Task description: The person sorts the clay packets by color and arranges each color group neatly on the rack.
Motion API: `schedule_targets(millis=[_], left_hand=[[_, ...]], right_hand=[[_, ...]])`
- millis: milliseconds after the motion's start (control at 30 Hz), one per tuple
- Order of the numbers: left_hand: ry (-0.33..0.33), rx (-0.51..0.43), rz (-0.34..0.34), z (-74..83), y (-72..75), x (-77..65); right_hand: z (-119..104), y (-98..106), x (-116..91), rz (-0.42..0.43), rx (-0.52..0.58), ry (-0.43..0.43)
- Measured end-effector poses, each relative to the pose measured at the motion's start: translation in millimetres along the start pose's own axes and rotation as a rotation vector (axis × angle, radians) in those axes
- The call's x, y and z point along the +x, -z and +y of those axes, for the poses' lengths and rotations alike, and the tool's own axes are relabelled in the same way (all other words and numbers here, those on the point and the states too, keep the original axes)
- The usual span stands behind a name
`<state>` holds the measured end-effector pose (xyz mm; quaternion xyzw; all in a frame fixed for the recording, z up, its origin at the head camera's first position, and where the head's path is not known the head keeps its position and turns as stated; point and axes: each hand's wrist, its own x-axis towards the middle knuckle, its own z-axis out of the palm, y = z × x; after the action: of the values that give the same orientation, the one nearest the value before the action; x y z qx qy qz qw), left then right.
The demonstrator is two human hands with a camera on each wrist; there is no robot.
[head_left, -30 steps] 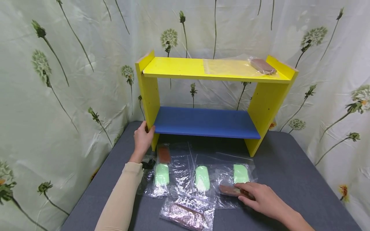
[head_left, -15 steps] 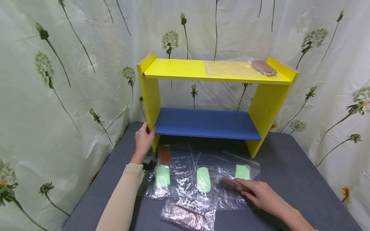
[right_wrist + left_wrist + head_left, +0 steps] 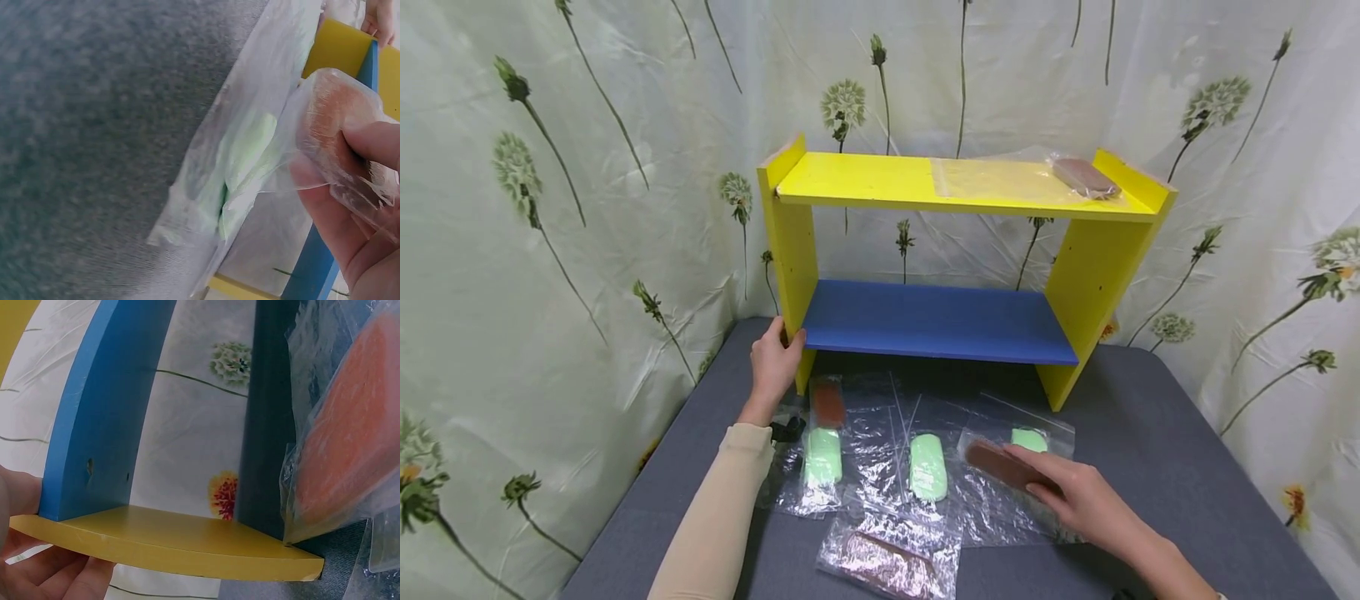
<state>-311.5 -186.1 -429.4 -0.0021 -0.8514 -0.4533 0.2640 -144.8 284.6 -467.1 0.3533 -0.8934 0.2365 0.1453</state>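
Note:
My left hand (image 3: 773, 362) grips the left side panel of a yellow shelf unit (image 3: 793, 258), right at the end of its blue shelf (image 3: 932, 321). In the left wrist view its fingers (image 3: 87, 578) lie on the panel's outer face. My right hand (image 3: 1090, 500) pinches a flat brown bar (image 3: 996, 463) in a clear plastic bag between thumb and fingers. That bar is tilted above the table, and in the head view it partly covers a bagged pale green bar (image 3: 1028, 439). The right wrist view shows the bag's film (image 3: 281, 162) hanging by the bar.
More clear bags lie on the dark grey table (image 3: 1150, 442): one green bar (image 3: 928, 467) in the middle, another green bar (image 3: 823, 457) below a brown bar (image 3: 828, 404) at left, and a brown bar (image 3: 887, 567) in front. A bagged brown bar (image 3: 1084, 177) rests on the top shelf.
My right hand has raised and tipped the brown bar, so its broad face now shows and more of the green bar behind is covered. The left hand keeps its place on the panel.

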Motion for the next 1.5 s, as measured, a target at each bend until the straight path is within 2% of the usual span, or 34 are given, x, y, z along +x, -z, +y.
schedule_targets(millis=[333, 800, 1033, 1333, 1500], left_hand=[[-0.018, 0.008, 0.009, -1.0, -0.8, 1.3], [-0.012, 0.022, 0.003, -4.7, -2.7, -0.5], [-0.026, 0.016, 0.007, -3.3, -1.4, 0.2], [-0.029, 0.029, 0.003, -3.8, -1.3, 0.9], [-0.032, 0.039, 0.002, -4.0, -1.8, 1.5]], right_hand=[[-6, 15, 16, 0.091, -0.046, 0.086], [-16, 52, 50, 0.167, -0.066, 0.117], [-26, 74, 76, 0.278, -0.075, 0.242], [-39, 105, 114, 0.324, -0.058, 0.283], [-42, 125, 139, 0.395, -0.046, 0.34]])
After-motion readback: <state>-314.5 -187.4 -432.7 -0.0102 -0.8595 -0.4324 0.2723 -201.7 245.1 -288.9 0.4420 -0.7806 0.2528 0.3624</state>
